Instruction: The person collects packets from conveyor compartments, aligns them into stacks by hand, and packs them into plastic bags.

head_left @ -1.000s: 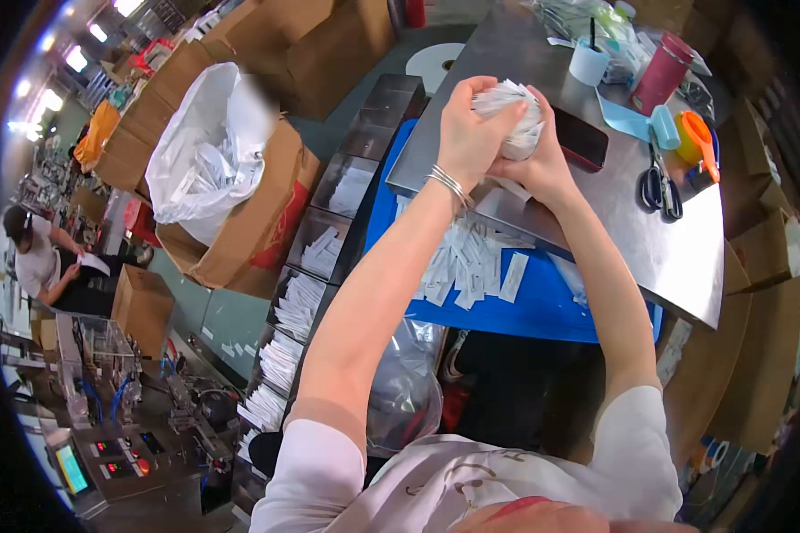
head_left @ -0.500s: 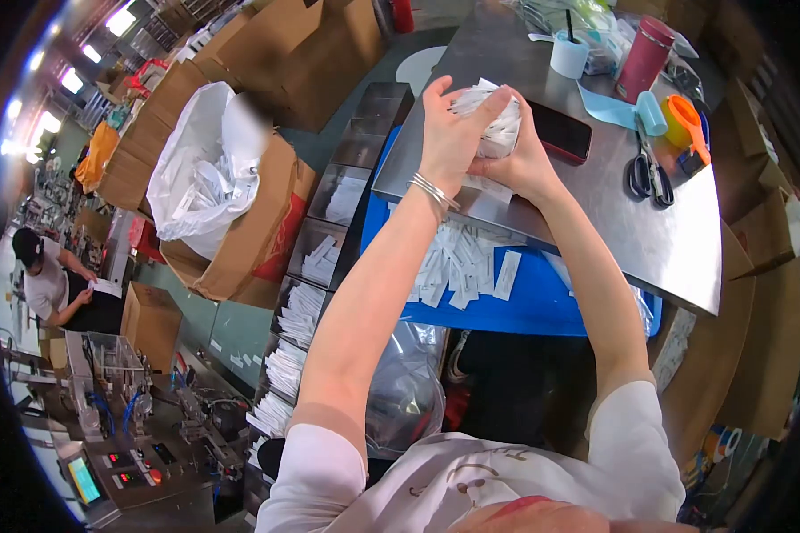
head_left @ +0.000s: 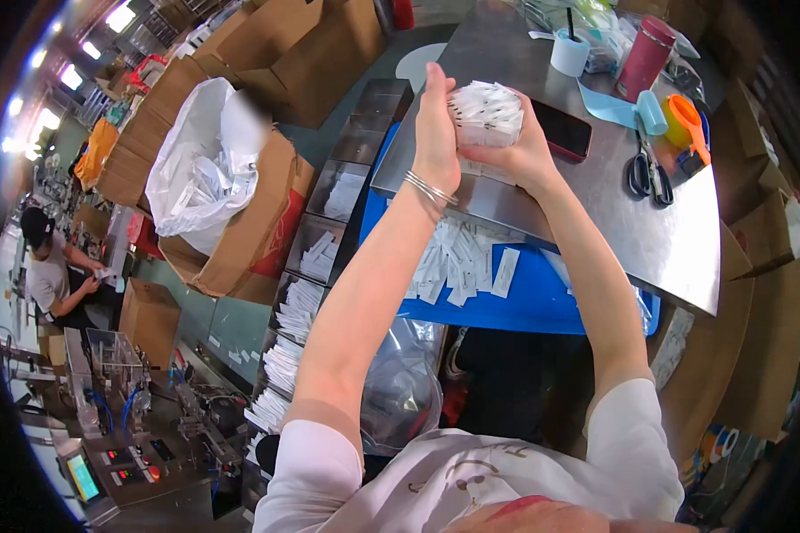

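Observation:
A thick bundle of narrow white packets (head_left: pixel 489 114) is held above the steel table, its ends facing up. My right hand (head_left: pixel 530 153) wraps round the bundle's right side and underside, closed on it. Against its left side lies my left hand (head_left: pixel 436 129), flat with fingers stretched out; its palm side is hidden. Below my wrists, loose white packets (head_left: pixel 458 262) are spread in a blue tray (head_left: pixel 542 306). Another white piece lies on the table edge under the bundle, mostly covered by my hands.
A dark phone (head_left: pixel 564 135), black-handled scissors (head_left: pixel 649 173), an orange tape dispenser (head_left: pixel 687 129) and a red cup (head_left: pixel 644 58) occupy the steel table (head_left: pixel 613 222). At left stand metal bins (head_left: pixel 316 240) of packets and a carton (head_left: pixel 267 222) with a white bag. A co-worker (head_left: pixel 49 266) sits far left.
My left hand has straightened from curling over the bundle to lying flat at its side. The bundle's packet ends now show more fully. My right hand still holds it.

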Tool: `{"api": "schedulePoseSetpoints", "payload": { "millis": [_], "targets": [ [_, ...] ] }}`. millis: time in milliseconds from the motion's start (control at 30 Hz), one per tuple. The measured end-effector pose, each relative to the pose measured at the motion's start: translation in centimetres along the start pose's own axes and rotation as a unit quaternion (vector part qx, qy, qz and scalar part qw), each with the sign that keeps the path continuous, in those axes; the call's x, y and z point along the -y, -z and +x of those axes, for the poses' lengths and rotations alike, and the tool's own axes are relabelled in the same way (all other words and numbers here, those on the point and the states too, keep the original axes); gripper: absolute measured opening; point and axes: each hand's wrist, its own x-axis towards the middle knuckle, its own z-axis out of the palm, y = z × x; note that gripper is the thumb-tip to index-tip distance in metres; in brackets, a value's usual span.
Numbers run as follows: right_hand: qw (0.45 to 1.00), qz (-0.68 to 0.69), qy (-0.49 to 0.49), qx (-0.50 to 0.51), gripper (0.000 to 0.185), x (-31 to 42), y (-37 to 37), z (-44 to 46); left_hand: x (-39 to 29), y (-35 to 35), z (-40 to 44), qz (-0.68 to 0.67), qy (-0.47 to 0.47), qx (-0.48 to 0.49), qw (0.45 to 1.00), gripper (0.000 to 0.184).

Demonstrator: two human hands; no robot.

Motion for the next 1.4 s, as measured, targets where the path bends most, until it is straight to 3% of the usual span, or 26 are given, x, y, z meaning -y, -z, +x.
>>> {"api": "schedulePoseSetpoints", "payload": {
  "millis": [200,433,500,633,700,733,833,867,900,967,1033,1100,1167,1233,1367,1400],
  "targets": [
    [0.999,0.007,0.045,0.030,0.091,-0.6,-0.1,-0.2,-0.9,-0.4,-0.9,0.046,0.025,0.027,0.998,0.068],
    [0.999,0.019,0.026,0.043,0.087,-0.3,0.3,0.1,-0.1,-0.3,-0.6,0.095,-0.009,0.040,0.995,0.071],
    [1.000,0.007,0.001,0.022,0.082,0.1,0.5,0.0,-0.8,-0.8,-0.7,0.036,0.049,0.032,0.998,0.073],
    [0.997,0.067,-0.031,-0.013,0.067,0.9,0.8,-0.2,-1.6,-1.7,0.3,0.049,0.064,0.006,0.997,0.072],
    [0.986,0.156,-0.064,-0.012,0.051,0.7,1.3,0.1,-1.8,-1.6,1.1,0.182,-0.047,0.032,0.982,0.071],
    [0.981,0.187,-0.057,-0.014,0.041,0.5,1.6,0.2,-2.0,-1.4,1.0,0.183,-0.047,0.033,0.981,0.071],
    [0.962,0.260,-0.079,-0.022,0.039,-0.5,2.6,0.6,-3.1,0.5,0.4,0.339,-0.120,0.003,0.933,0.046],
    [0.962,0.262,-0.079,-0.024,0.039,-0.8,2.8,0.8,-2.9,1.0,-0.3,0.331,-0.096,-0.023,0.938,0.033],
    [0.954,0.290,-0.080,-0.022,0.038,-1.0,3.0,0.9,-2.5,1.3,-1.1,0.333,-0.096,-0.023,0.938,0.033],
    [0.944,0.318,-0.082,-0.021,0.036,-1.5,3.1,1.1,-2.0,1.2,-3.4,0.236,0.002,0.023,0.971,0.026],
    [0.940,0.329,-0.087,0.002,0.035,-1.9,3.1,1.2,-1.3,1.4,-4.3,0.204,0.004,0.032,0.978,0.020],
    [0.938,0.335,-0.084,0.002,0.034,-2.1,3.0,1.1,-0.7,1.7,-4.5,0.216,-0.049,0.046,0.974,0.019],
    [0.937,0.340,-0.077,-0.001,0.034,-2.2,3.3,1.4,-0.8,1.6,-4.6,0.202,-0.039,0.034,0.978,0.015],
    [0.925,0.375,-0.047,-0.024,0.033,-2.3,3.4,1.7,-0.9,1.7,-4.4,0.040,-0.062,-0.036,0.997,0.013],
    [0.916,0.389,-0.077,-0.059,0.033,-2.1,3.3,1.4,-1.7,1.5,-4.7,-0.064,-0.136,-0.129,0.980,0.010],
    [0.909,0.405,-0.076,-0.066,0.033,-2.1,3.3,1.4,-1.6,1.1,-4.8,-0.096,-0.116,-0.153,0.977,0.011]
  ]
}}
